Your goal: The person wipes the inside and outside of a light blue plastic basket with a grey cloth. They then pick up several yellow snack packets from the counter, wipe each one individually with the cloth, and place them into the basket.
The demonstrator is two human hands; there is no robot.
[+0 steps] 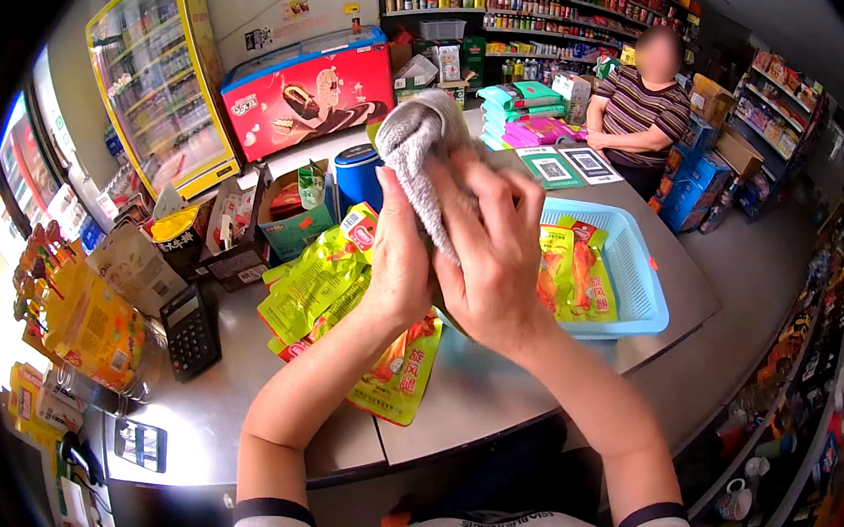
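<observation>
Raised over the counter, my right hand (493, 262) presses a grey cloth (420, 150), and its fingers are slightly blurred. My left hand (400, 273) is close against it, thumb up, around a snack packet seen nearly edge-on. Only slivers of that packet's yellow-green edge show past the cloth and below my palms. Beneath my left forearm lies a loose pile of yellow-green snack packets (315, 284), several overlapping. To the right, a light blue plastic basket (646, 283) holds more of the same packets (586, 278), face up.
Left on the counter (469, 411) are a calculator (190, 333), a phone (140, 445), a lollipop display (97, 318) and open cartons (236, 232). A blue canister (357, 171) stands behind the packets. Printed code signs (554, 168) lie toward a person (639, 117) standing across the counter.
</observation>
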